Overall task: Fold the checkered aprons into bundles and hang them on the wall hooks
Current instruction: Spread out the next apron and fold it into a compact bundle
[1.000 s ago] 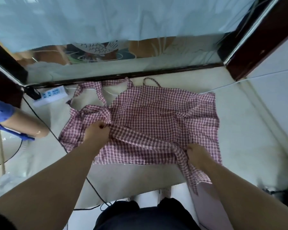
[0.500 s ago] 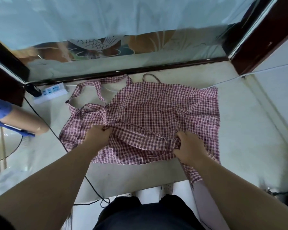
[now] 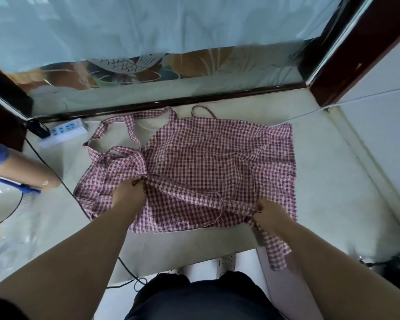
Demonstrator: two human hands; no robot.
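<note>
A red-and-white checkered apron (image 3: 208, 162) lies spread on the pale counter (image 3: 333, 181), its neck straps looping toward the far left. My left hand (image 3: 127, 192) pinches a fold of the cloth near the apron's left middle. Over at the near right edge, my right hand (image 3: 269, 214) grips the other end of that fold, and a strip of checkered cloth hangs from it over the counter's front edge. A raised ridge of fabric runs between both hands. No wall hooks are in view.
A white power strip (image 3: 64, 131) with a black plug and cable lies at the far left. Another person's arm (image 3: 26, 172) with a blue sleeve rests on the left. A glass panel with a fish pattern (image 3: 125, 68) stands behind; dark wooden frames flank it.
My right hand moved in toward the middle, then back out to the right and nearer me, pulling the fold taut. My left hand stayed put on the cloth.
</note>
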